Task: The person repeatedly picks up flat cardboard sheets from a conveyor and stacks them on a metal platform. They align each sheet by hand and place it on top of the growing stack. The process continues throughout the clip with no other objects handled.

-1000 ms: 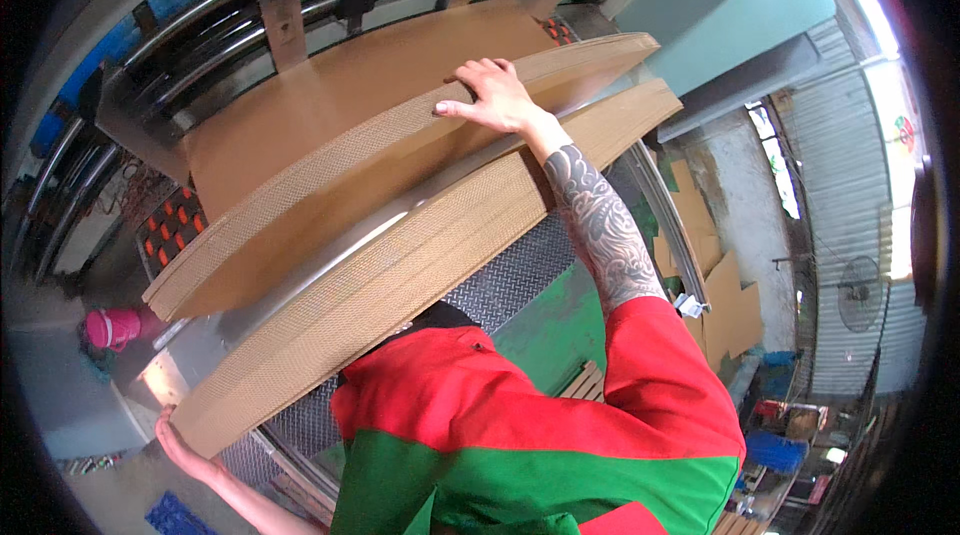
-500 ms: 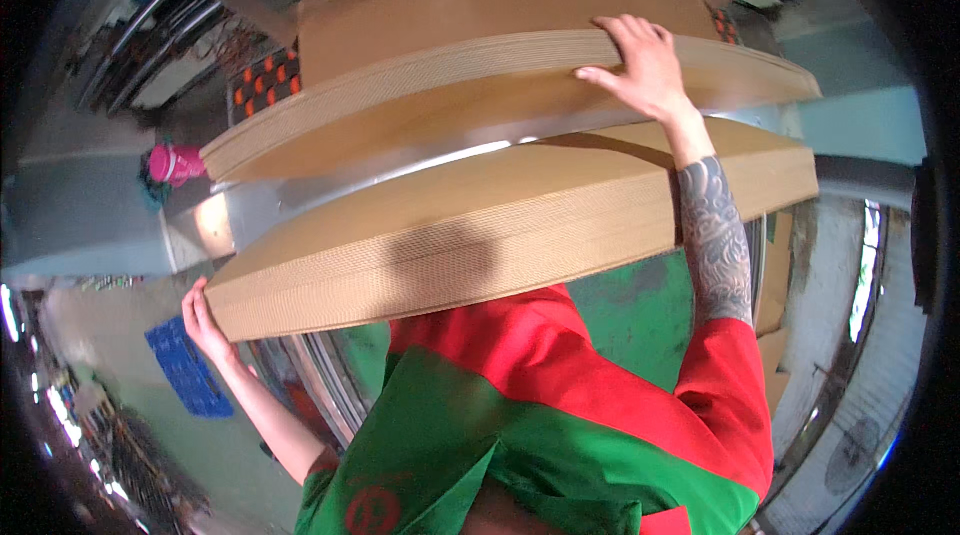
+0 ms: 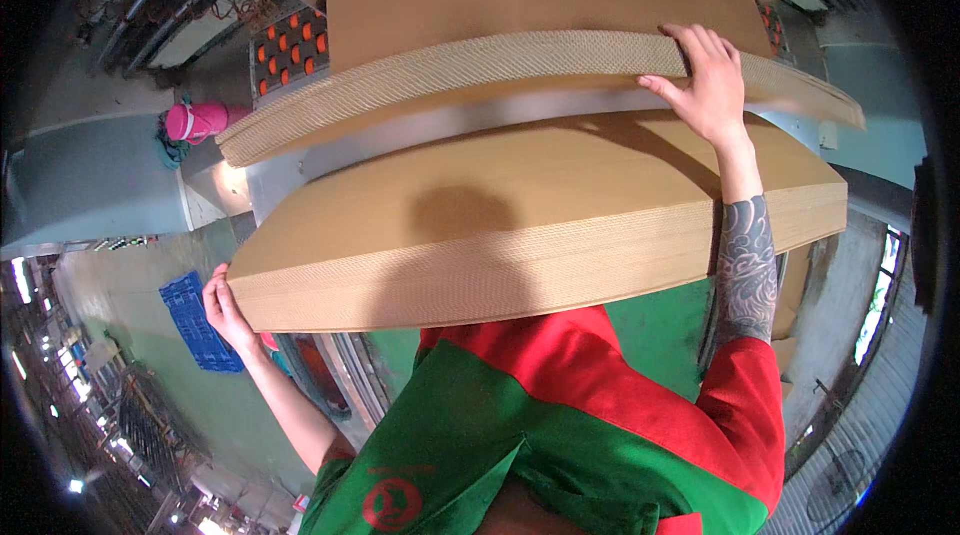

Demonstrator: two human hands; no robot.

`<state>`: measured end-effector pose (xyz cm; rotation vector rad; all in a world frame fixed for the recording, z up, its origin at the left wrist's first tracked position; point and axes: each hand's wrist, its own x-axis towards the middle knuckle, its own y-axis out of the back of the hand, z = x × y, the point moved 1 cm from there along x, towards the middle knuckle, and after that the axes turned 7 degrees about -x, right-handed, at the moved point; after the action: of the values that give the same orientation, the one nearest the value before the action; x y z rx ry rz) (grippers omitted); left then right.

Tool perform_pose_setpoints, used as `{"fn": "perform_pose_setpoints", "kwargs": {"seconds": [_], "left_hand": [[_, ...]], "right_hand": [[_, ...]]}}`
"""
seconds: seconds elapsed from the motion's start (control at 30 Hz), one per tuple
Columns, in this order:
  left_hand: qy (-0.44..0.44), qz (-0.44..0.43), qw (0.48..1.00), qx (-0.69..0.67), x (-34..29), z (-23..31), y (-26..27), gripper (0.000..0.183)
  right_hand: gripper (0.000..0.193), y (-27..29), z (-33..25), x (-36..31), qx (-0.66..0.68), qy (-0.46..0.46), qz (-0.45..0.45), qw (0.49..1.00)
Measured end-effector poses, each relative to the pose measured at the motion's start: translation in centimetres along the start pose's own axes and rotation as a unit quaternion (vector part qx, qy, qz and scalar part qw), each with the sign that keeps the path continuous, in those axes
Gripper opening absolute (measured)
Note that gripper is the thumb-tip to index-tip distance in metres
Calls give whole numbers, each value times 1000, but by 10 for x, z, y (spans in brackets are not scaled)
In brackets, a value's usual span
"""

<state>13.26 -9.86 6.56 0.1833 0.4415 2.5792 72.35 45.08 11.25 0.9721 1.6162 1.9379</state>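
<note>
A thick stack of brown corrugated cardboard sheets [image 3: 600, 240] lies across in front of my body, its layered edge toward me. At its left end my left hand [image 3: 229, 310] holds the corner, fingers close together along the end. Beyond it is a second, thinner cardboard stack [image 3: 480, 60], bowed, with its layered edge facing me. My right hand [image 3: 708, 85] grips that edge right of the middle, fingers over the top and thumb below. My right forearm passes over the near stack. A shadow falls on the near stack.
Black panels with orange rollers [image 3: 290, 50] show beside the far stack. Left of it stands a pink jug [image 3: 197, 122] on a grey-blue surface [image 3: 90, 175]. A blue pallet-like piece [image 3: 203, 323] lies on the green floor [image 3: 130, 305]. Metal rails [image 3: 360, 375] run below the near stack.
My right hand has shifted right along the far stack's edge, still gripping it. My left hand stays at the near stack's left corner. The whole view has shifted slightly.
</note>
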Motion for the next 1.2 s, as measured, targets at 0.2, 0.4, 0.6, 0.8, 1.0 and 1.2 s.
{"fn": "perform_pose_setpoints", "kwargs": {"seconds": [0.2, 0.4, 0.6, 0.8, 1.0, 1.2], "left_hand": [[57, 21, 964, -260, -5, -4, -6, 37], [77, 62, 920, -378, 17, -1, -9, 49], [91, 28, 913, -397, 50, 3, -47, 45], [52, 40, 971, -231, 30, 0, -63, 31], [4, -13, 999, 31, -14, 17, -59, 42], [-21, -73, 984, 160, 1, 49, -68, 51]], "right_hand": [[76, 5, -1, 1, 5, 4, 5, 1000], [77, 14, -3, 3, 1, 0, -7, 1000], [75, 17, -2, 3, 9, -2, 12, 1000], [74, 8, 3, 6, 8, -4, 19, 1000], [74, 7, 5, 10, 8, -19, 31, 999], [73, 11, 1, 13, 32, -22, -1, 999]]}}
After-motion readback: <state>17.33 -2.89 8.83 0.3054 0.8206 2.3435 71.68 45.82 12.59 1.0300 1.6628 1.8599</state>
